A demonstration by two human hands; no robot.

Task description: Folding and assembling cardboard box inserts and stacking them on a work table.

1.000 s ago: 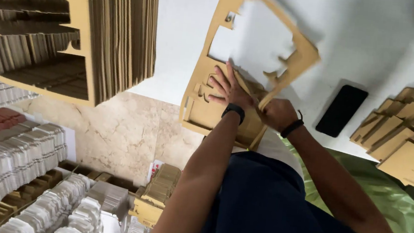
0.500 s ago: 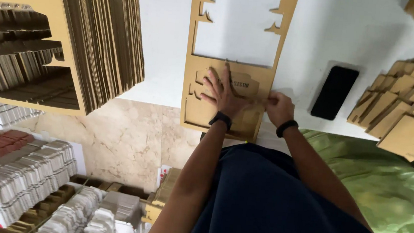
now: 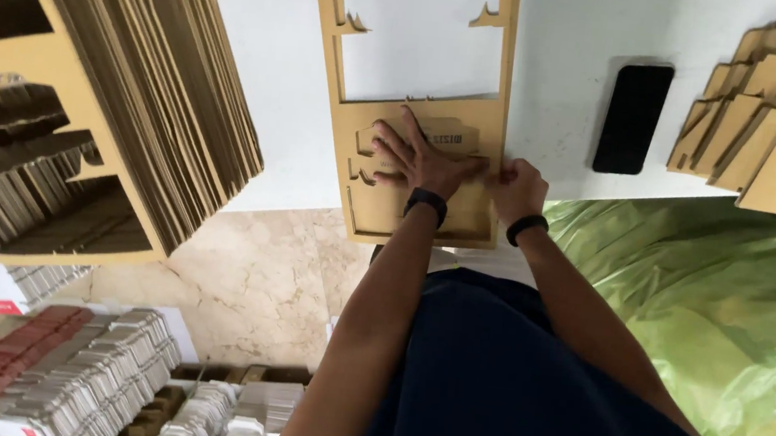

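Head cam: the die-cut cardboard sheet (image 3: pixel 413 108) that was tilted up a second ago now lies flat on the white table (image 3: pixel 563 84), top centre. Left hand (image 3: pixel 421 158) presses it open-palmed; right hand (image 3: pixel 517 187) pinches its edge. Black phone (image 3: pixel 633 118) sits just right, cardboard stack (image 3: pixel 128 92) upper left.

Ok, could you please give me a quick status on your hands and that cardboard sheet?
Left hand flat on die-cut cardboard sheet. Right hand pinching its right edge. Black phone lies beside, apart.
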